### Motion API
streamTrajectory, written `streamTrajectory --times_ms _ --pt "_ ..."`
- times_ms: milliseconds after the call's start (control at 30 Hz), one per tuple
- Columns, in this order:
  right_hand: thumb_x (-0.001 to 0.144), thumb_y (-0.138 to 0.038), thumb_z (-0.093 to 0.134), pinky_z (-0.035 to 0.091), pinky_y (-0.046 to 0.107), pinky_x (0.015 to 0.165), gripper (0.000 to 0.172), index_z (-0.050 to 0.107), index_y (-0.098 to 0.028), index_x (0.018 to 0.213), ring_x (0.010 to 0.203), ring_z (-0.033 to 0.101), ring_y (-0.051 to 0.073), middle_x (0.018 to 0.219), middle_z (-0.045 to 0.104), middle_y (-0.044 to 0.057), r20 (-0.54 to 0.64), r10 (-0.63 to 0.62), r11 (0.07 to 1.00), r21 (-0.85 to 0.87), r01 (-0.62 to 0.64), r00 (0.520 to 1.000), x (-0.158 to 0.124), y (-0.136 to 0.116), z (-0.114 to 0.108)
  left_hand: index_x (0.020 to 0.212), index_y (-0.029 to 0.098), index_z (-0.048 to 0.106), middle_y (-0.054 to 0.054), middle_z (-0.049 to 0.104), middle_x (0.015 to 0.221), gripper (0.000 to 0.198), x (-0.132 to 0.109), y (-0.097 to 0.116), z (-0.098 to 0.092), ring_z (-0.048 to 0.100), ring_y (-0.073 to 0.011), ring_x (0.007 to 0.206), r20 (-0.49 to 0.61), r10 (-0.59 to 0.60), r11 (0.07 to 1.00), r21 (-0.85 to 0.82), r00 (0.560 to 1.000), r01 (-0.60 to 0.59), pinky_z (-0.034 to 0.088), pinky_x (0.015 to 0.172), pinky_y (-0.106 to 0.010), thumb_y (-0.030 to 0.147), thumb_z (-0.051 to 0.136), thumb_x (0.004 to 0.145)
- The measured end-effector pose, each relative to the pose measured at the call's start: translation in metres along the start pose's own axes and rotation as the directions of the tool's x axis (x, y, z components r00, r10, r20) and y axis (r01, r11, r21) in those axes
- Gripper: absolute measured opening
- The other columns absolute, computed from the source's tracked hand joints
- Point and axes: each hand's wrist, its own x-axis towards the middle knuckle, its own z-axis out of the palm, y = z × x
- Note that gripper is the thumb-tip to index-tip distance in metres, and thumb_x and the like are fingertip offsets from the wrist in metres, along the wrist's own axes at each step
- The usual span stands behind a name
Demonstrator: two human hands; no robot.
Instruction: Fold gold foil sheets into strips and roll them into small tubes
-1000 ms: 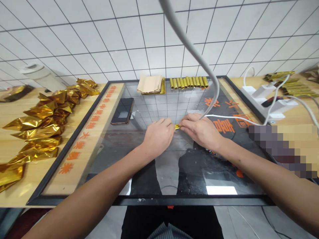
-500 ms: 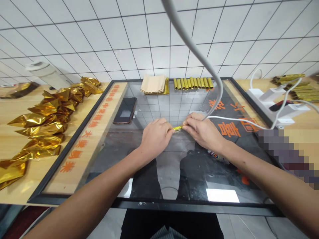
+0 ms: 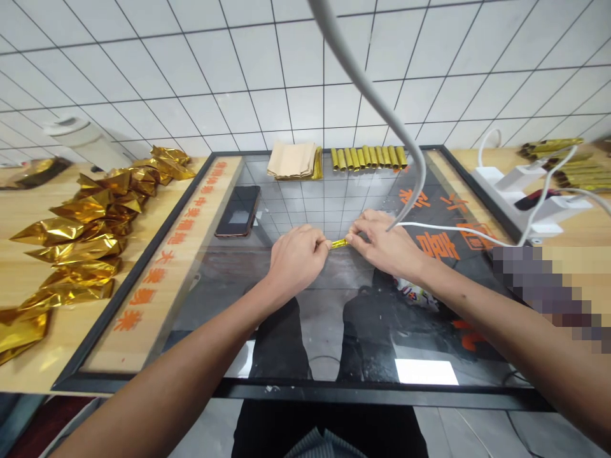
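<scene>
Between my hands, just above the dark glass panel (image 3: 200,318), is a small gold foil paper roll (image 3: 338,243). My left hand (image 3: 300,256) pinches its left end between thumb and fingers. On the roll's right end, my right hand (image 3: 379,236) has its thumb and fingertips closed, with the other fingers curled. Only the roll's short middle shows; its ends are hidden by my fingers. At the far edge of the glass stands a row of several gold paper rolls (image 3: 370,158). Left of that row lies a stack of tan-backed gold paper sheets (image 3: 292,160).
A phone (image 3: 237,211) lies on the glass at left. Several folded gold foil pieces (image 3: 86,251) cover the table's left side, near a white bottle (image 3: 86,140). At right are a white power strip (image 3: 506,197) and more gold rolls (image 3: 580,172). A grey cable (image 3: 367,83) hangs in front.
My right hand's fingers have lifted and shifted slightly up and left along the roll. My left hand stays pinched at the other end, its fingers a little more curled.
</scene>
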Motion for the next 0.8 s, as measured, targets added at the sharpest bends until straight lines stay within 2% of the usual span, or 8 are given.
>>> streamTrajectory --times_ms 167,433,633,800 --pt "0.103 -0.034 0.061 0.047 0.046 0.095 0.018 0.07 -0.024 0.092 0.1 0.065 0.03 0.105 0.07 0.009 0.005 0.052 0.998 -0.021 -0.052 0.999 0.0034 -0.0037 0.0013 0.078 0.023 0.063 0.0 0.074 0.095 0.024 0.0013 0.0041 -0.0005 0.064 -0.022 0.09 0.004 -0.046 0.999 -0.022 0.999 0.046 0.033 0.071 -0.035 0.028 0.063 0.101" --pt "0.103 -0.033 0.061 0.048 0.043 0.096 0.014 0.068 -0.024 0.095 0.101 0.066 0.029 0.105 0.069 0.009 -0.029 0.022 0.999 -0.027 -0.023 0.999 0.002 -0.0027 0.0042 0.085 0.024 0.064 0.0 0.075 0.098 0.016 0.004 0.0063 -0.0058 0.065 -0.0216 0.089 0.042 -0.061 0.998 -0.017 0.997 0.062 0.036 0.071 -0.034 0.03 0.069 0.099" --pt "0.103 -0.031 0.063 0.049 0.046 0.092 0.011 0.067 -0.023 0.096 0.099 0.065 0.031 0.104 0.068 0.01 -0.046 -0.016 1.0 -0.007 0.016 0.999 -0.0008 -0.0003 0.0052 0.086 0.025 0.068 -0.003 0.075 0.101 0.015 0.0094 0.0044 -0.0034 0.067 -0.0257 0.094 0.05 -0.01 1.0 0.005 0.999 0.01 0.041 0.074 -0.036 0.033 0.074 0.098" --pt "0.102 -0.03 0.064 0.052 0.047 0.095 0.006 0.068 -0.025 0.104 0.106 0.067 0.032 0.108 0.07 0.01 -0.03 -0.079 0.994 0.07 0.081 0.996 -0.0011 0.0049 0.0008 0.087 0.024 0.068 -0.003 0.075 0.1 0.013 0.0091 0.0014 0.0008 0.068 -0.0262 0.095 0.015 0.032 0.999 -0.001 0.999 -0.032 0.045 0.078 -0.036 0.029 0.077 0.095"
